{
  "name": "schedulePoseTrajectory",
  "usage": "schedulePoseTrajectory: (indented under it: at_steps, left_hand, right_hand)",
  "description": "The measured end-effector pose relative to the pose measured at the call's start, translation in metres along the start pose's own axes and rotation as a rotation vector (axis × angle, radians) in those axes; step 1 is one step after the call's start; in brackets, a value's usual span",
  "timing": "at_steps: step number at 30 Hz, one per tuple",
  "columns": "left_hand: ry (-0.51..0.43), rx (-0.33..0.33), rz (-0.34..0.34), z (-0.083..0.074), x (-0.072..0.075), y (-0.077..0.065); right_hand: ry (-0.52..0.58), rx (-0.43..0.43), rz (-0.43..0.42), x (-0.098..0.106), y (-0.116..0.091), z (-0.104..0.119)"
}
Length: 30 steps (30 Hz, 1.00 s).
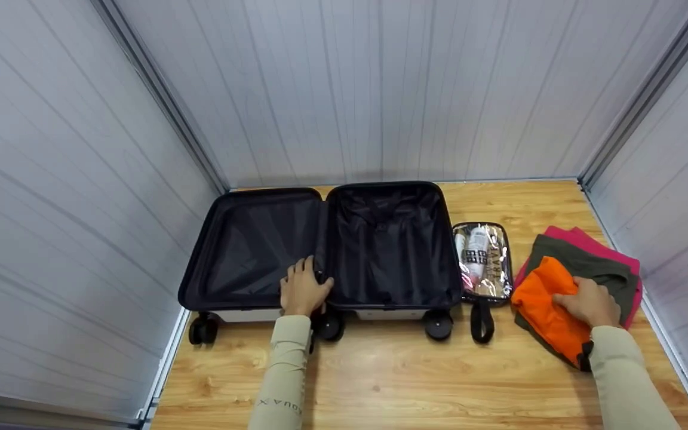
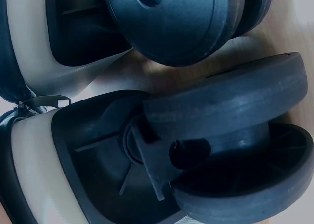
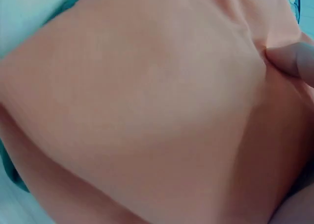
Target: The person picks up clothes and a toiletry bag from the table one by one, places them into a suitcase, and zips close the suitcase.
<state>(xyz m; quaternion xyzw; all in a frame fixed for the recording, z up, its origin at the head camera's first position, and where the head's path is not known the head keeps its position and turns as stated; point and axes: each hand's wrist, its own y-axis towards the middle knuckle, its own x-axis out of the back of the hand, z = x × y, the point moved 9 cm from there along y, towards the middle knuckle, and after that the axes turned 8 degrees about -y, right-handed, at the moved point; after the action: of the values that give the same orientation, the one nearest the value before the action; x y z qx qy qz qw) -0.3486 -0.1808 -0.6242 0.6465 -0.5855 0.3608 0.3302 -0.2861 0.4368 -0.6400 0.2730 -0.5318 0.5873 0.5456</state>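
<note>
Back wall: pale grey-white ribbed panelling (image 1: 380,89), grooves running upright
Left wall: similar pale grooved panelling (image 1: 51,179)
Right wall: matching whitish panelling (image 1: 678,191), partly in frame
Corners: grey metal uprights (image 1: 165,95), one either side
Floor: glossy yellow-brown wood-grain flooring (image 1: 374,370)
Floor edge: narrow whitish trim (image 1: 675,358) along side walls
Light: soft sheen on floor

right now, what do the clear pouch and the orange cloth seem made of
Clear pouch: probably glossy plastic, see-through with bright glare. Orange cloth: likely matte fabric, judging by its soft creases and lack of shine; fibre unclear.
</note>
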Motion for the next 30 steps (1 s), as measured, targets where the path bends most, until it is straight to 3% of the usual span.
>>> schedulePoseTrajectory:
  at_steps: [17, 24, 30]
  left_hand:
    - [0.009, 0.007, -0.008, 0.001, 0.0, 0.001]
    - [-0.002, 0.006, -0.009, 0.0, 0.001, 0.0]
    - [0.006, 0.001, -0.011, 0.0, 0.001, -0.001]
  right_hand:
    - [0.044, 0.055, -0.023, 0.014, -0.006, 0.01]
    - [0.137, 0.073, -0.096, 0.022, -0.007, 0.014]
    - [0.213, 0.033, -0.176, 0.032, -0.008, 0.017]
